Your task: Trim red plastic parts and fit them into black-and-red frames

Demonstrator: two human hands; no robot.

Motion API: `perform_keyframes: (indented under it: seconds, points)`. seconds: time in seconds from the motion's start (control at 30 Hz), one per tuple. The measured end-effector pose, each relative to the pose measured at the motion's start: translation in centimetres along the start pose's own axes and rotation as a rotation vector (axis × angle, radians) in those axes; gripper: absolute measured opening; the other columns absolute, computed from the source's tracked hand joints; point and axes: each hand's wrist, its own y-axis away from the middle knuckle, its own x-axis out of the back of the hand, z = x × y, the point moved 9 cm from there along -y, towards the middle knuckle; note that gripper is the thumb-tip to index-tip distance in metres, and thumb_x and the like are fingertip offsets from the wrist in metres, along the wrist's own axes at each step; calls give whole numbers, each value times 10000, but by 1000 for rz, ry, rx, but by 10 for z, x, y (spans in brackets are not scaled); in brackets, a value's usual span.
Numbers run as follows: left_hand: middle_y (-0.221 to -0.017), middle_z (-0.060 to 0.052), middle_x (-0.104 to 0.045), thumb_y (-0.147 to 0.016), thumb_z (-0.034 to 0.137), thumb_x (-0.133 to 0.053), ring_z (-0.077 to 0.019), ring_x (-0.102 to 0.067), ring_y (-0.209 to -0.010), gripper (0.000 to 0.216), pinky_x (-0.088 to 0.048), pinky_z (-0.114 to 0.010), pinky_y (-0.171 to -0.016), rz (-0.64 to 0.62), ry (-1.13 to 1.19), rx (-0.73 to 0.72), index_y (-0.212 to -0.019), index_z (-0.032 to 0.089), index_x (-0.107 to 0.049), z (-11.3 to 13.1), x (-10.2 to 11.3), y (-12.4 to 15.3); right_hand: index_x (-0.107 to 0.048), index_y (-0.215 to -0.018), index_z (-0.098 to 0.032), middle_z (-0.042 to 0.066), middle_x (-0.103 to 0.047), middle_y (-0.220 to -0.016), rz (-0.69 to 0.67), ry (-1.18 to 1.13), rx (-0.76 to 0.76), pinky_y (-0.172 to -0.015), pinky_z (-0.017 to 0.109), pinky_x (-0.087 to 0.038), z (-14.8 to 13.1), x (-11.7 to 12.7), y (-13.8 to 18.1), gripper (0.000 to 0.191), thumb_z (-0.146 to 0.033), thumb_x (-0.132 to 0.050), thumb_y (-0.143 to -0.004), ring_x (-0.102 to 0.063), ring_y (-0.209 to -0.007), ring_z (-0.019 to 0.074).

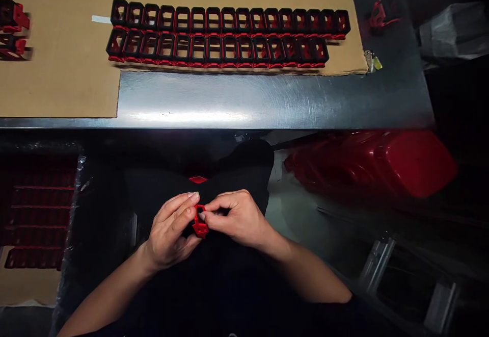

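White glare streaks the metal surface [229, 97] along its near edge; below that edge lies deep shadow. Near its right edge, a red-and-black part [379, 15] looks dim and blurred.

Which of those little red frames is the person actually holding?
The red frame over the lap, between the left hand and right hand; the tabletop frames touch neither.

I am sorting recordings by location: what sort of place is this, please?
Probably a workshop or assembly station: two rows of matching red-and-black parts lie on cardboard over a metal table, and the left hand and right hand hold a small red part.
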Motion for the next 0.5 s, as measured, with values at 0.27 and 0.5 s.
perform_keyframes:
  seconds: [0.27, 0.5]
  points:
    - [-1280, -166, -698, -812, 269, -794, -293, -679, -1176, 836, -649, -448, -866, -43, 17, 62, -1526, 209, -365, -6, 3, 3, -845, -896, -221, 2, -761, -718, -167, -24, -13, -546, 217, -416, -2, -6, 0, 177, -229, -674, -852, -619, -596, 123]
    - [-1283, -164, -699, -817, 248, -784, -281, -686, -1166, 802, -639, -459, -900, -23, -10, -11, -1511, 199, -387, -2, 1, 1, -838, -841, -190, 14, -766, -724, -134, 16, -60, -569, 219, -430, 7, -6, -2, 147, -230, -698, -825, -652, -631, 140]
